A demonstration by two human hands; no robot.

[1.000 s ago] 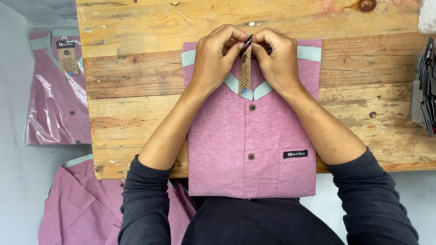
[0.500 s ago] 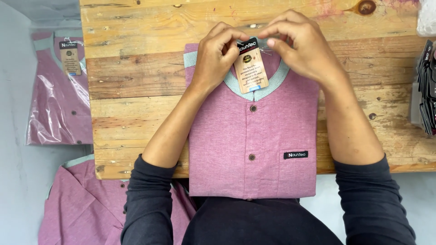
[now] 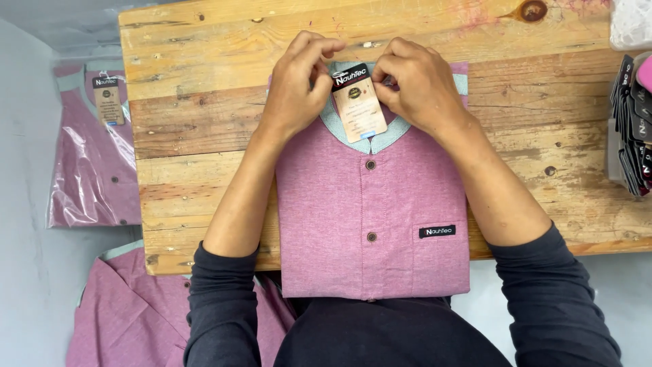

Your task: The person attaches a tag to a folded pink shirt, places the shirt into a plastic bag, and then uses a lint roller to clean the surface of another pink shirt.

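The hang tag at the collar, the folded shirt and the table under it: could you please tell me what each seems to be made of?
The hang tag looks like matte tan card with a black top band; it lies flat and stiff. The folded shirt seems a woven pink fabric, faintly speckled, with a pale green collar. The table is bare wooden planks, showing grain, knots and wear.

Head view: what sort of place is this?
Likely a garment packing workspace: a folded pink shirt with a hang tag on a wooden table, a bagged shirt alongside, and a stack of tags.
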